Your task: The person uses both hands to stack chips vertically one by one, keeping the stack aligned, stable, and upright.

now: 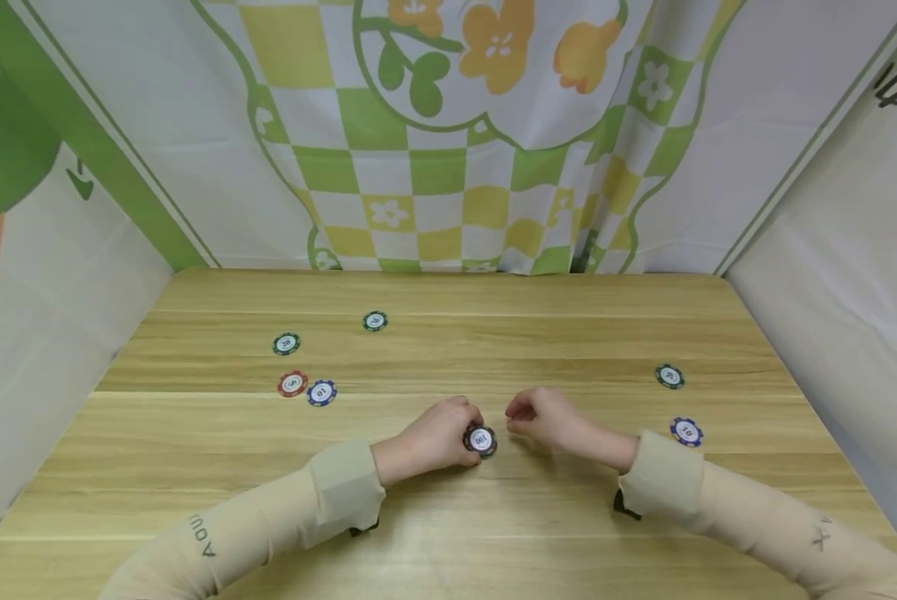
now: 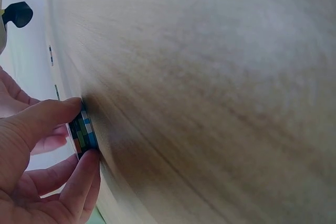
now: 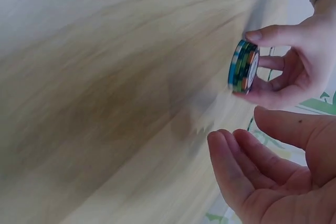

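In the head view my left hand (image 1: pixel 435 435) grips a short stack of poker chips (image 1: pixel 481 440) at the table's middle. The top chip is black and orange with "100" on it. Thumb and fingers pinch the stack's edge from opposite sides; green and blue chips (image 2: pixel 84 132) show below the top one in the left wrist view. Just right of the stack is my right hand (image 1: pixel 555 423), its fingers loosely bent and nothing between them. The right wrist view shows a gap between its thumb and fingertips, with the stack (image 3: pixel 243 67) beyond.
To the left lie a red chip (image 1: pixel 293 383) and a blue chip (image 1: pixel 322 392) side by side, with green chips (image 1: pixel 287 343) (image 1: pixel 375 321) farther back. At right are another green chip (image 1: pixel 669 376) and a blue "10" chip (image 1: pixel 687 432). Curtains (image 1: pixel 441 217) hang behind the wooden table (image 1: pixel 493 325).
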`<control>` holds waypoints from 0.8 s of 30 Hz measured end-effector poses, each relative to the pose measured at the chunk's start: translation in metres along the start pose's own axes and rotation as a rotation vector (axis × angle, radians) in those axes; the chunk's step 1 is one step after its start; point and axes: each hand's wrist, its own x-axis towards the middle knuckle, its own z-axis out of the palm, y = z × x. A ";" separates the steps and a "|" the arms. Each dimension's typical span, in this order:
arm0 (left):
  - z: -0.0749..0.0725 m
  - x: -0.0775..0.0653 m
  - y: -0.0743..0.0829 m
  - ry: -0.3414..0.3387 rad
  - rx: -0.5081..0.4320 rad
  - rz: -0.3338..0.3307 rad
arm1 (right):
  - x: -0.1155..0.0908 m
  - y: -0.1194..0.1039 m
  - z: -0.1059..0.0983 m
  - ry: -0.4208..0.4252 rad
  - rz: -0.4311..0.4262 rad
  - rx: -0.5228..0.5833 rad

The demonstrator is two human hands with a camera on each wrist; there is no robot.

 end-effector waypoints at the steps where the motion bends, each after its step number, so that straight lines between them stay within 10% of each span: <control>1: 0.000 0.000 0.000 0.002 0.000 0.002 | -0.001 0.001 -0.002 0.003 -0.002 -0.012; 24: 0.003 0.001 -0.001 -0.013 -0.001 -0.008 | -0.045 0.029 -0.045 -0.050 0.199 -0.214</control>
